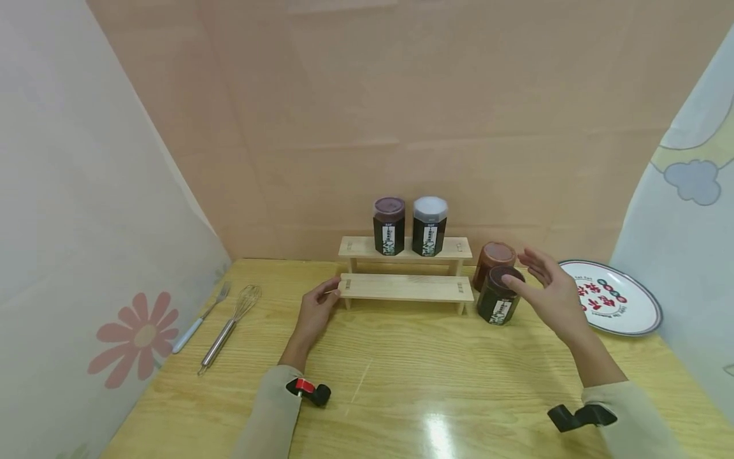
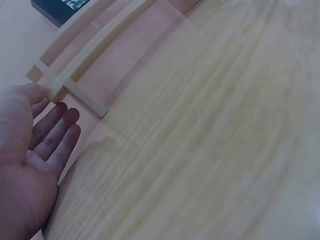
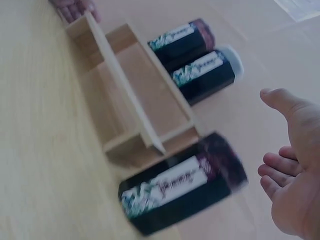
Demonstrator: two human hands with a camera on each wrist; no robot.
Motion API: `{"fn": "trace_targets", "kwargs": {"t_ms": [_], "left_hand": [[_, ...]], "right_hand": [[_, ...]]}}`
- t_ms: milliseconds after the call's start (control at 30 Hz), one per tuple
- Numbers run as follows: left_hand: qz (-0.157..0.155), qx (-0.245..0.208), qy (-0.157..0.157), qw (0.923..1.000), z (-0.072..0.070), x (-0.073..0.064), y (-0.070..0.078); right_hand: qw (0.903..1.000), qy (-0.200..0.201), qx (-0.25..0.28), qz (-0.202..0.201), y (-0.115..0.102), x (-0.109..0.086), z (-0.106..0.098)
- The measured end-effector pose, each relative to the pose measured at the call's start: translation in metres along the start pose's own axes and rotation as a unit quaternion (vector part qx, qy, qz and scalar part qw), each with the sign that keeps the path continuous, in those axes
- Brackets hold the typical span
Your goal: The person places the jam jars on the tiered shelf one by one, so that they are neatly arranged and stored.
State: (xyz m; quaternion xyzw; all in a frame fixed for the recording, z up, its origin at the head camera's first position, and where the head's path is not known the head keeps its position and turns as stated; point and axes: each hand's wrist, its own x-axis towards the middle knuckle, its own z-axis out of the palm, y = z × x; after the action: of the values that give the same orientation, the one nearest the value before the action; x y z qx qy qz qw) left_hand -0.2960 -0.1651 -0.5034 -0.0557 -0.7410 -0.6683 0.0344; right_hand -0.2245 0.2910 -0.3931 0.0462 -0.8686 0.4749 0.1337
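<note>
Front jar (image 1: 496, 298) upright, contents unclear, right hand (image 1: 552, 296) spread near it, left hand (image 1: 314, 310) pinching wooden stand (image 1: 406, 288)

On your left, a pale-handled fork (image 1: 197, 322) lies beside a metal whisk (image 1: 223, 336) on the wood-grained counter (image 1: 401, 370); on your right sits a dark-rimmed white plate (image 1: 639, 319) with red characters. Before you hangs a peach backdrop (image 1: 315, 127), flanked by a flower-printed left cloth (image 1: 86, 223) and a cloud-printed right cloth (image 1: 682, 255).

The left arm (image 1: 295, 354) and right arm (image 1: 596, 360) are slanting forward, the left hand (image 1: 315, 312) holding thumb and forefinger close together, the right hand (image 1: 550, 299) spreading its thumb (image 3: 282, 100) from gently bent fingers (image 3: 282, 165).
</note>
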Motion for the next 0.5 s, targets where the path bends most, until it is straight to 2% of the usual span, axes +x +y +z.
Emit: {"fn": "trace_targets", "kwargs": {"t_ms": [233, 500], "left_hand": [[0.003, 0.004, 0.0, 1.0, -0.001, 0.001, 0.0], [0.01, 0.013, 0.003, 0.9999, -0.001, -0.001, -0.001]], "right_hand": [[0.9999, 0.011, 0.001, 0.009, 0.026, -0.005, -0.003], [0.9988, -0.027, 0.001, 0.041, 0.039, -0.007, 0.002]]}}
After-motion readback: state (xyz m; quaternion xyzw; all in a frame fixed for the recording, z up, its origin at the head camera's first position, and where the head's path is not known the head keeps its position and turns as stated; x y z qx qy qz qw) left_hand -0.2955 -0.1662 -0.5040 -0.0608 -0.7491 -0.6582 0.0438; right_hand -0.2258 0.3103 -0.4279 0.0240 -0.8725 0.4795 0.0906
